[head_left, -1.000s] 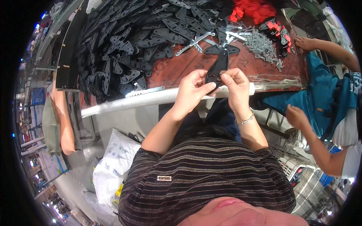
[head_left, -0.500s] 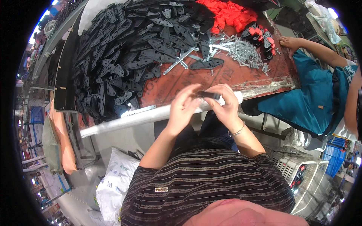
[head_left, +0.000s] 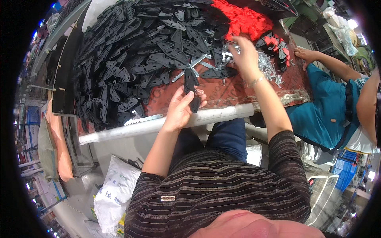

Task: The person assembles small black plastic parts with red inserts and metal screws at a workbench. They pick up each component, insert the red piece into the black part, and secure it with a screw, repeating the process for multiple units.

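My left hand [head_left: 180, 109] is closed round a black leaf-shaped plastic part [head_left: 191, 81], held upright above the table's near edge. A small metal spring [head_left: 199, 92] shows by its fingers. My right hand [head_left: 245, 57] reaches over the table with fingers apart, between the red plastic pieces [head_left: 248, 20] and the pile of metal springs [head_left: 270, 65]. Its palm side is hidden, and I make out nothing in it. Under it lie toothed metal strips [head_left: 226, 56] and another black plastic part [head_left: 218, 73].
A large heap of black plastic parts [head_left: 135, 55] covers the table's left. Black-and-red assembled pieces [head_left: 282, 51] lie at right. A white padded roll [head_left: 166, 121] lines the near edge, a toothed strip [head_left: 145, 119] resting by it. At right, another person's hand [head_left: 304, 54] touches the table edge.
My hands have parted. The left has turned the black plastic part upright, while the right has moved forward and right, up to the red pieces and springs.
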Motion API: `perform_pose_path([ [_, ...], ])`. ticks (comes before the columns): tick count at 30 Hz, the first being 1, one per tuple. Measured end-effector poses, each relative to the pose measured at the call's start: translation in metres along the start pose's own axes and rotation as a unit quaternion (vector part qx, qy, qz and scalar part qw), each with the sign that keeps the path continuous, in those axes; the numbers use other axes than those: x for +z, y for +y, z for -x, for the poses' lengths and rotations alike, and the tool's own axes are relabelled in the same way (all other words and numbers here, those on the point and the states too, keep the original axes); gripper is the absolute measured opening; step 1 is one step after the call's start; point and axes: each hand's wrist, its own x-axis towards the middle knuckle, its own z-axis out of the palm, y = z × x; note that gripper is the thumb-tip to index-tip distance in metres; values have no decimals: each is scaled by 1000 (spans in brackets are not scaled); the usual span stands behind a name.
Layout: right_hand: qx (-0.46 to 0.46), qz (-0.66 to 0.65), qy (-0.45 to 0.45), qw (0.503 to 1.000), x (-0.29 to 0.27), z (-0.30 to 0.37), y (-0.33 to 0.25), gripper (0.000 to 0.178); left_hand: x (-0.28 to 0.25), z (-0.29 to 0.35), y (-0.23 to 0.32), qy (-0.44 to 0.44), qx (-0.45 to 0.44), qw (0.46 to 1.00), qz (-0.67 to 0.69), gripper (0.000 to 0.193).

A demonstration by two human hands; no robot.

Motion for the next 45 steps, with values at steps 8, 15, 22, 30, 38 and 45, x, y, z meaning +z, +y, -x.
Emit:
perform_pose_path([
  [8, 61, 138, -134, 979, 55, -43, 45, 31, 1, -3, 6, 30, -28, 998, 47, 28],
  [15, 26, -210, -84, 974, -24, 9, -28, 24, -4, -2, 1, 13, -8, 999, 42, 26],
  [22, 157, -599, -196, 760, -55, 98, -92, 18, 3, 2, 0, 28, 0, 999, 45, 22],
  [30, 153, -531, -61, 831, -43, 120, -125, 30, 24, 13, -10, 59, 60, 996, 13, 22],
  [38, 117, -463, -59, 876, -56, 122, -123, 26, 35, 15, -10, 48, 57, 997, -8, 22],
  [45, 105, -462, -94, 875, -61, 122, -112, 26, 37, 22, 0, 60, -7, 997, -41, 24],
])
